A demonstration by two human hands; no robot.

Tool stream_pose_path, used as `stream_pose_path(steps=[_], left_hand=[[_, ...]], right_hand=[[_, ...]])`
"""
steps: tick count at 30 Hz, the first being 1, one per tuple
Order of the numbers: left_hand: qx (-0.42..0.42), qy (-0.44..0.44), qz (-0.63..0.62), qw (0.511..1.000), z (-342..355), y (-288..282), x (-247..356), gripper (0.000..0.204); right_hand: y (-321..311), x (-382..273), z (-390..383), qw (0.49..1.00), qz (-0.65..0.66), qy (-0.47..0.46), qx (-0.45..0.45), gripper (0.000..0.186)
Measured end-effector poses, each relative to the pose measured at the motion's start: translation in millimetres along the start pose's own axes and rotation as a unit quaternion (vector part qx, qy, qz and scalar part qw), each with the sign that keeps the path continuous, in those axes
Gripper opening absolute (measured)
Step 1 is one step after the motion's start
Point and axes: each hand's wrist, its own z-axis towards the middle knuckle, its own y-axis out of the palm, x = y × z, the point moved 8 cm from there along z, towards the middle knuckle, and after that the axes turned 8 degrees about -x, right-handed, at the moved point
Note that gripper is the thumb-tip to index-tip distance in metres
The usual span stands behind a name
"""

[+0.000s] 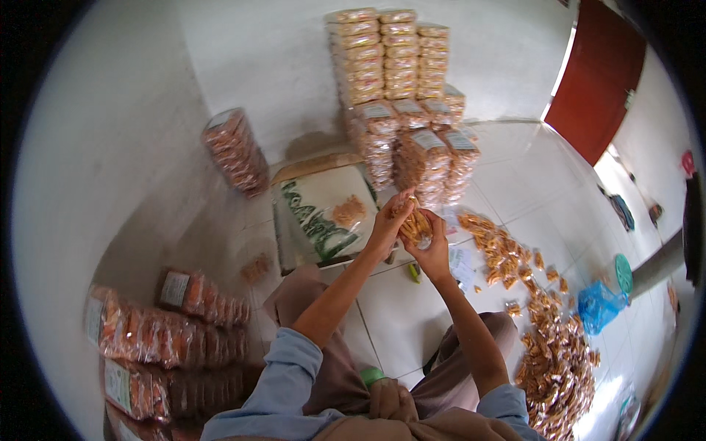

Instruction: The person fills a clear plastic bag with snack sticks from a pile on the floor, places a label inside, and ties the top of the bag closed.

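My left hand (387,223) and my right hand (434,250) are raised together in front of me, both gripping a small clear packet of orange snacks (415,228). The left fingers pinch the packet's top edge; the right hand cups it from below and the right. Just beyond the hands stands a tall stack of bundled snack packs (412,147). A big open plastic sack with green print (323,217) lies to the left of my hands, with some loose snacks inside.
Many small snack packets (551,345) are strewn over the white tiled floor at the right. Bundled packs (162,331) lie at the lower left, another bundle (237,151) leans on the wall. A blue plastic bag (599,305) and a red door (599,77) are to the right.
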Motion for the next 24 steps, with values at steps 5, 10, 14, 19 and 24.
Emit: stream_pose_path(steps=[5,10,14,19,24], left_hand=[[0.105,-0.018,-0.037,0.994,-28.7,-57.6,0.7,0.034],[0.155,-0.044,-0.047,0.986,-45.9,-86.5,-0.8,0.033],[0.128,0.012,0.017,0.992,-60.3,-102.2,10.8,0.032],[0.172,-0.004,0.038,0.984,-89.6,-127.6,5.3,0.031],[0.145,0.024,-0.001,0.989,-94.1,-132.3,9.0,0.03]], right_hand=[[52.4,-25.6,4.7,0.99,-0.102,-0.09,-0.037,0.074],[74.4,-16.3,7.5,0.998,-0.026,-0.024,-0.057,0.076],[95.9,-20.0,-1.7,0.999,0.019,-0.016,-0.048,0.072],[129.9,-27.1,-14.3,0.996,-0.022,-0.026,-0.088,0.066],[145.7,-14.9,-15.8,0.997,0.038,-0.005,-0.066,0.067]])
